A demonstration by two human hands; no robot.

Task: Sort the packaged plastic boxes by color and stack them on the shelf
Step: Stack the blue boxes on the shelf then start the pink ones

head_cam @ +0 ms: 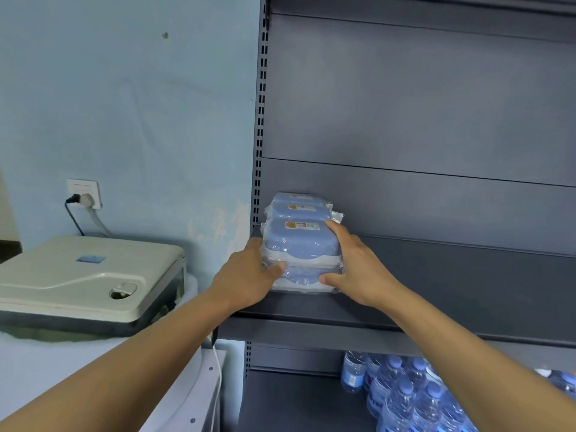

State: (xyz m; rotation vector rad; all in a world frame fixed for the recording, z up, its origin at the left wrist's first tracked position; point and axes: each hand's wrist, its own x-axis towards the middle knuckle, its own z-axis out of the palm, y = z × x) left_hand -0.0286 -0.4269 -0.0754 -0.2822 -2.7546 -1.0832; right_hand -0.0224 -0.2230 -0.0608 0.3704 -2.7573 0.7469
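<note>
Blue-lidded plastic boxes in clear wrap (300, 241) stand stacked at the left end of the grey shelf (436, 294), with more blue boxes (297, 207) in a row behind them. My left hand (249, 272) holds the left side of the front stack, thumb across its front. My right hand (352, 266) grips the right side, fingers along the top box and thumb at the lower box. The stack rests on the shelf board.
The shelf runs bare to the right of the boxes. Its slotted upright (260, 120) stands just left of the stack. Several water bottles (411, 397) fill the lower shelf. A beige machine (87, 282) sits on a white surface at left, below a wall socket (84, 194).
</note>
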